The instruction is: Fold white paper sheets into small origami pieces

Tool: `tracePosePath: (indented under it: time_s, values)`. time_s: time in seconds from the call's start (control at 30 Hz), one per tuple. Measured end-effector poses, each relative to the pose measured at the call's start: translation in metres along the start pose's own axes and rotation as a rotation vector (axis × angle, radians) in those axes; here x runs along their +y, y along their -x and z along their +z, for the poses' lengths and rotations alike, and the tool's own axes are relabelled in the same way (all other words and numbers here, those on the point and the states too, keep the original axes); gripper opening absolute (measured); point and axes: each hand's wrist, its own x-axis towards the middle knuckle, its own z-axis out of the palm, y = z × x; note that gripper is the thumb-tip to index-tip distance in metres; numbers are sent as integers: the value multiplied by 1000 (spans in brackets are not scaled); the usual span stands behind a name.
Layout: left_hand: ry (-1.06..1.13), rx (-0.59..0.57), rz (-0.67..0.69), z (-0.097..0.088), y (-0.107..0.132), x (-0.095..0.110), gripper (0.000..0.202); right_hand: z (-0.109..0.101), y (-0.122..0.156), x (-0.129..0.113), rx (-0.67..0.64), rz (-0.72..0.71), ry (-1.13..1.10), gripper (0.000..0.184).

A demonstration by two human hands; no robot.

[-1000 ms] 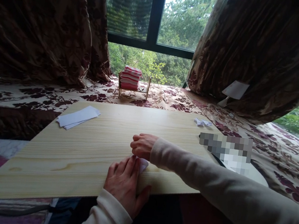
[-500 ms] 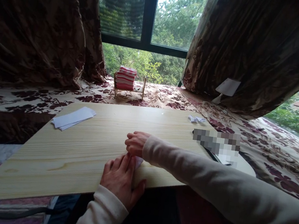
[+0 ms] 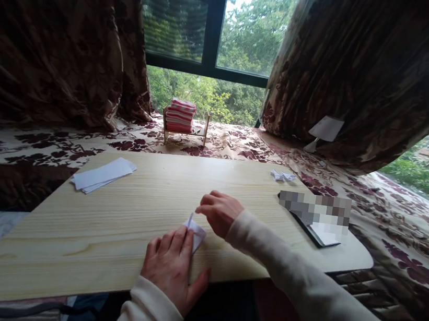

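A small piece of folded white paper [image 3: 197, 233] lies near the front of the wooden table [image 3: 132, 213], with a narrow flap standing up at its far end. My left hand [image 3: 169, 262] presses on the paper with fingers lying flat and thumb spread out to the side; it covers part of the sheet. Just beyond and to the right, my right hand [image 3: 220, 213] hovers with curled fingers close to the upright flap. A small gap shows between its fingertips and the paper, and nothing is visible in them.
Several white paper strips [image 3: 104, 175] lie at the table's left. A small folded white paper piece [image 3: 282, 176] sits at the back right, behind a dark-edged flat device [image 3: 319, 232], partly blurred. Beyond the table stand a little rack with striped cloths [image 3: 181, 115] and a white lamp [image 3: 326, 129].
My right hand has moved right, away from my left fingers, uncovering the folded paper and its raised flap. My left hand stays on the paper. The view has shifted slightly.
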Motion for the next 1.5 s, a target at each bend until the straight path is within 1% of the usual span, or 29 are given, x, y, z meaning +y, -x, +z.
tracePosePath:
  time_s: [0.03,0.07,0.2,0.33,0.4,0.47,0.53,0.63,0.7,0.77,0.87,0.97,1.1,1.17,1.3,1.5]
  values:
    - [1,4,3,1,0,0,54,4,8,-5,25,16,-21,25]
    - [-1,7,6,1,1,-1,54,8,15,-10,21,28,-31,25]
    - [-17,-6,3,2,0,0,57,23,31,-25,-24,79,1,23]
    - [-19,-33,-5,-2,0,2,55,24,44,-30,14,81,49,22]
    - [-16,-45,34,-6,2,0,54,22,49,-31,30,114,44,21]
    - [-13,-38,123,-11,7,-5,54,21,53,-32,46,144,13,21]
    - [-21,2,196,-17,14,-16,54,22,55,-32,70,159,-22,21]
    - [-47,64,158,-25,22,-33,49,25,55,-31,112,162,-64,20]
    - [-53,86,131,-29,22,-39,45,25,54,-31,124,166,-85,20]
    - [-33,86,143,-28,18,-35,45,24,53,-30,122,173,-94,20]
    - [2,64,153,-21,11,-20,50,22,51,-32,110,177,-103,20]
    - [-95,38,164,-9,6,-9,55,22,52,-33,117,181,-124,18]
    - [-165,16,170,2,6,-11,57,21,52,-34,133,192,-132,18]
    - [-172,5,173,3,6,-12,58,18,50,-34,159,209,-158,23]
    - [-178,-22,151,2,4,-10,57,11,37,-35,258,274,-275,35]
    - [-131,-40,98,2,6,-9,54,12,24,-43,230,274,-338,33]
